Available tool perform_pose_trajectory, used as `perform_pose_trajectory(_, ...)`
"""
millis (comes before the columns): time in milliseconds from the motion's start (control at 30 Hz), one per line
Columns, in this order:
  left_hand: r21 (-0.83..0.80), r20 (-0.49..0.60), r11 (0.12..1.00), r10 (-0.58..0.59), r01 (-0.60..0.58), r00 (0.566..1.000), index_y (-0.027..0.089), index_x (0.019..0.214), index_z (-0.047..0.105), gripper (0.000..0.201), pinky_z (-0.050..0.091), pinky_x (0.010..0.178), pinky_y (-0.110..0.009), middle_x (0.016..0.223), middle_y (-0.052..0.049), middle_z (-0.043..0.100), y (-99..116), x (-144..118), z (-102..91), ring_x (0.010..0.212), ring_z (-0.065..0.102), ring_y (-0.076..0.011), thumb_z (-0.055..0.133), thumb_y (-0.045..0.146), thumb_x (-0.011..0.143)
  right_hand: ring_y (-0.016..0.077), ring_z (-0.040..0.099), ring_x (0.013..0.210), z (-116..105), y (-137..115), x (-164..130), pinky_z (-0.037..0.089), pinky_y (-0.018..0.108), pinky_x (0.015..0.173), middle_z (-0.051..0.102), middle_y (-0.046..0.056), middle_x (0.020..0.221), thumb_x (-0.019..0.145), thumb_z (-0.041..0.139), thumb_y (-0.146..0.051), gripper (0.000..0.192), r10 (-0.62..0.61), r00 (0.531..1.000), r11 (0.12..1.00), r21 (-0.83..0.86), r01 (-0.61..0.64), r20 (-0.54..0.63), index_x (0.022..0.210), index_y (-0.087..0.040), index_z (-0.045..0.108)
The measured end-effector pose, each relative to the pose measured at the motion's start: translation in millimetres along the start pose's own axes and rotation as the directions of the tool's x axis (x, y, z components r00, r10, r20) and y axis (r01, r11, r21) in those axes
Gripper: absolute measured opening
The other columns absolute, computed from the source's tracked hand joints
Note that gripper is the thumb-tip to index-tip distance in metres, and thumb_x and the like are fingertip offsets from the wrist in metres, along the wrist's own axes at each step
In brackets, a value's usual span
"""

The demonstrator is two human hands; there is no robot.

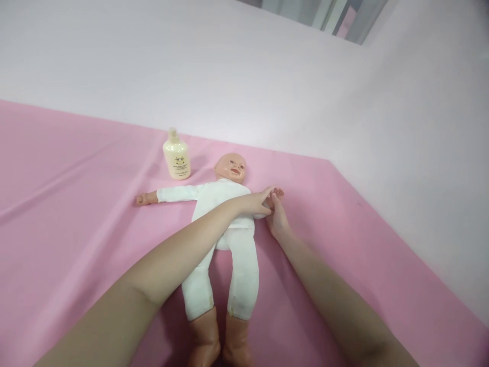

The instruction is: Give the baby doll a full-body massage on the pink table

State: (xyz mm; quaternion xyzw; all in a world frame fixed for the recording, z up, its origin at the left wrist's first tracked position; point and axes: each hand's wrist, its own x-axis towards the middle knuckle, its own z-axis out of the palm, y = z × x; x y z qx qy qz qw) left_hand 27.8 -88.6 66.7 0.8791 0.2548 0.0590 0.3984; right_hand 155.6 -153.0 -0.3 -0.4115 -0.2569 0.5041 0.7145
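Observation:
A baby doll (242, 255) in a white cloth body lies face up, its head toward the far side and its feet toward me. My left hand (257, 202) reaches across the doll's chest and is closed around its arm near the wrist. From the right, my right hand (278, 219) holds the same small doll hand (278, 192), with the thumb on top. Some of my fingers are hidden beneath and behind it. The doll's other arm (178, 193) stretches out to the left, untouched.
A cream lotion bottle (177, 159) stands upright left of the doll's head. Under everything is a pink cloth (76, 204) with creases on the left and an angled edge at the right. Beyond it is a pale surface (153, 66), with a grey framed opening (324, 15) at the top.

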Motion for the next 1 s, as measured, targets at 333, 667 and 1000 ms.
perform_pose_trajectory(333, -0.033, -0.003, 0.999, 0.017, -0.018, 1.0, 0.022, 0.167, 0.015, 0.099, 0.052, 0.079, -0.028, 0.122, -0.009, 0.072, 0, 0, 0.2, 0.096, 0.071, -0.0218, 0.065, 0.029, 0.081, 0.02, 0.064, 0.132, 0, 0, 0, 0.05, 0.037, 0.117, 0.076, -0.002, 0.115, 0.079, 0.081, -0.053, 0.039, -0.008, 1.0, 1.0, 0.002, 0.008, 0.024, 0.11, -0.031, 0.073)
perform_pose_trajectory(667, -0.011, -0.005, 1.0, -0.002, 0.002, 1.0, 0.02, 0.166, 0.016, 0.097, 0.051, 0.078, -0.027, 0.118, -0.009, 0.073, 7, -3, -1.5, 0.096, 0.071, -0.0221, 0.064, 0.029, 0.083, 0.0197, 0.064, 0.131, 0, -1, -1, 0.049, 0.037, 0.118, 0.075, -0.004, 0.118, 0.08, 0.081, -0.052, 0.039, -0.013, 1.0, 1.0, 0.002, 0.013, 0.023, 0.113, -0.032, 0.073)
perform_pose_trajectory(1000, -0.025, -0.011, 0.999, -0.021, 0.02, 1.0, 0.018, 0.169, 0.01, 0.101, 0.049, 0.072, -0.025, 0.112, -0.008, 0.073, 11, -7, -1.1, 0.092, 0.071, -0.021, 0.061, 0.025, 0.083, 0.0182, 0.067, 0.122, 2, 0, -2, 0.049, 0.032, 0.115, 0.076, -0.004, 0.109, 0.075, 0.085, -0.048, 0.039, 0.012, 1.0, 1.0, 0.011, -0.012, 0.021, 0.107, -0.03, 0.075)
